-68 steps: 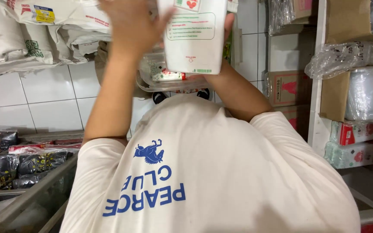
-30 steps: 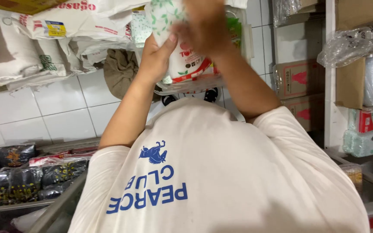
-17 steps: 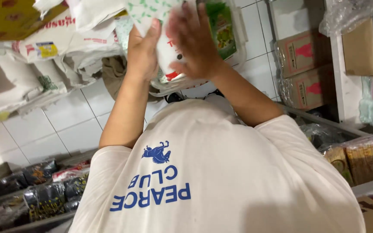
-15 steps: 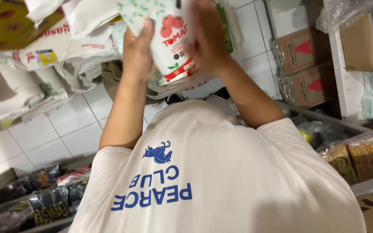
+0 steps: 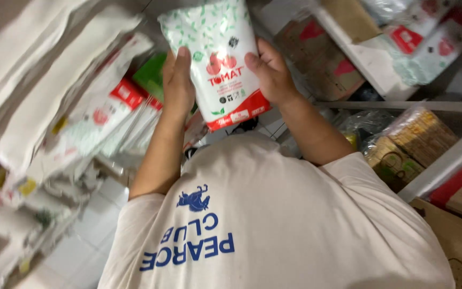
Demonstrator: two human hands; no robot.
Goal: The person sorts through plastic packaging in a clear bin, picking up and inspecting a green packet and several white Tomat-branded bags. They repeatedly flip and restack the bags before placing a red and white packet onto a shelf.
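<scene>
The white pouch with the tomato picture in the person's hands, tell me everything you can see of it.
The pouch is a flat, glossy plastic bag, white with small green leaf prints, red tomatoes pictured at its middle and a red band along its bottom edge. It looks sealed and filled, slightly puffed. It is held up in front of the person, tilted, its printed face toward the camera. The left hand grips its left edge and the right hand its right edge, thumbs on the front. Behind it lie stacked packets.

You see through one head-worn camera, tilted and close, looking down past your white shirt (image 5: 274, 225) toward the stacked shelves (image 5: 380, 69).
</scene>
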